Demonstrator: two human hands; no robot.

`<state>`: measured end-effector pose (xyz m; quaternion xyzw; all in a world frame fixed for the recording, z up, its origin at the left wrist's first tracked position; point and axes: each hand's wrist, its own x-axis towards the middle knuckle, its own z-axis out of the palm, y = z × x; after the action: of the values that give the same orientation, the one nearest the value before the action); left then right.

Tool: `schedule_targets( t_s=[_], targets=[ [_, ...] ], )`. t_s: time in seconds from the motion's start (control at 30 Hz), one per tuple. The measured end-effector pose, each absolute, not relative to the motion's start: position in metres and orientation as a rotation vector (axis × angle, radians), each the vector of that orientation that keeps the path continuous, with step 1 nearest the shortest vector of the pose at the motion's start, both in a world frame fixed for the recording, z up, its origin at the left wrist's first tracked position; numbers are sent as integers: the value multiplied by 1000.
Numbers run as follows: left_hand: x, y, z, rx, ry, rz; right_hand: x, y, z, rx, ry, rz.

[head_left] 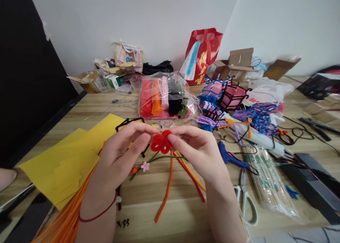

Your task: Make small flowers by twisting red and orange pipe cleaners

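A small red fuzzy pipe-cleaner flower (162, 143) with rounded looped petals is held up over the middle of the table. My right hand (200, 149) pinches its right side between thumb and forefinger. On the other side, my left hand (120, 156) has its fingertips closed in at the flower's left petals. Beneath lie green pipe cleaners (156, 158), a pink flower (145, 166), a small orange bloom (134, 170), and loose orange (168, 191), red (191, 177) and yellow strips. A black frame (130, 121) is partly hidden behind my left hand.
Yellow sheets (77, 158) and a bundle of orange pipe cleaners (71, 204) lie left. Behind is a clear bag (166, 94) of coloured pipe cleaners. On the right are a blue glue gun (230, 157), scissors (247, 202), packaged sticks (268, 181) and pink lanterns (233, 96).
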<state>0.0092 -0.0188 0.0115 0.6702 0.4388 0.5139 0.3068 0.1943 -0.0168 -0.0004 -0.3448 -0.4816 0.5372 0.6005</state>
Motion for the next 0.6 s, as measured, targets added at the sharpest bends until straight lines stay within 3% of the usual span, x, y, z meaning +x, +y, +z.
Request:
schedule_targets(
  t_s=[0.6],
  targets=[
    [13,-17,7,2011,1085,1595,195,-17,2,-696,-1038,1439]
  ],
)
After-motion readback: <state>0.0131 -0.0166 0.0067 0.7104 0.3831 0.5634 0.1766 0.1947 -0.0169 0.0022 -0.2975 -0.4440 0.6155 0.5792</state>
